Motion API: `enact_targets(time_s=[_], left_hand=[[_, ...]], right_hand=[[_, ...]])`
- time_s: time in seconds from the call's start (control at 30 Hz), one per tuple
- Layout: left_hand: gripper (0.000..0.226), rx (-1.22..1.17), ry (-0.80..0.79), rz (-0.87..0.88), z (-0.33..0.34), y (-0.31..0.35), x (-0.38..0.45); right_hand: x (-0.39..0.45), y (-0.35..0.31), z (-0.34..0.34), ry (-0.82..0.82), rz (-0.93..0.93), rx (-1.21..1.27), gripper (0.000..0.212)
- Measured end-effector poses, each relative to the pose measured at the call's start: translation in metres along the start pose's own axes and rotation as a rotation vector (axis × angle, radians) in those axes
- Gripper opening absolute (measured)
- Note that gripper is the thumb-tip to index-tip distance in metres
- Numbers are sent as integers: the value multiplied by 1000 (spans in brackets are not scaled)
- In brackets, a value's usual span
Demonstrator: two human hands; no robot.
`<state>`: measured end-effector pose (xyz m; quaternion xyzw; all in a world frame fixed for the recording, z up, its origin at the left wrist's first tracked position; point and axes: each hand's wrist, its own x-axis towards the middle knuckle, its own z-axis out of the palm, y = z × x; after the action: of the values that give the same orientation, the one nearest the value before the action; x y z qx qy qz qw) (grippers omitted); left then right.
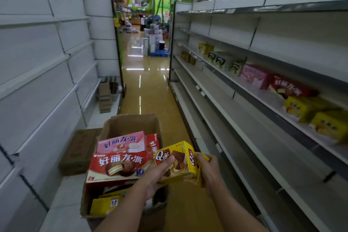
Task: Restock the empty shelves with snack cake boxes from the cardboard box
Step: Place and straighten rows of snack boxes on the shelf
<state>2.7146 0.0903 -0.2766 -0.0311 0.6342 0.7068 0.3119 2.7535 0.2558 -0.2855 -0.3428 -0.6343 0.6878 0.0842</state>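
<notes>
Blurring shelf boxes (293, 88); hands (204, 167) covering yellow box (178, 162).

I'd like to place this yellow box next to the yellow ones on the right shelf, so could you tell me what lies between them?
In the head view, only bare lower shelves separate the held yellow box from the shelved yellow boxes.

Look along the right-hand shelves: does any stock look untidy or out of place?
Yes. On the partly stocked shelf, the boxes sit unevenly: the pink box and red pie box are angled differently, and the yellow boxes nearest the camera look tilted. Blur hides finer detail.
</notes>
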Motion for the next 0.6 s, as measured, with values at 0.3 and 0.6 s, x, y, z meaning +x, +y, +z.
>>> enact_targets(time_s=[0.3,0.6], left_hand=[[94,-5,70,-4,65,-6,3],[51,62,143,150,147,-27,-7]], right_hand=[[-12,-1,-104,349,84,389,48],[-55,-7,-192,245,27,750,14]])
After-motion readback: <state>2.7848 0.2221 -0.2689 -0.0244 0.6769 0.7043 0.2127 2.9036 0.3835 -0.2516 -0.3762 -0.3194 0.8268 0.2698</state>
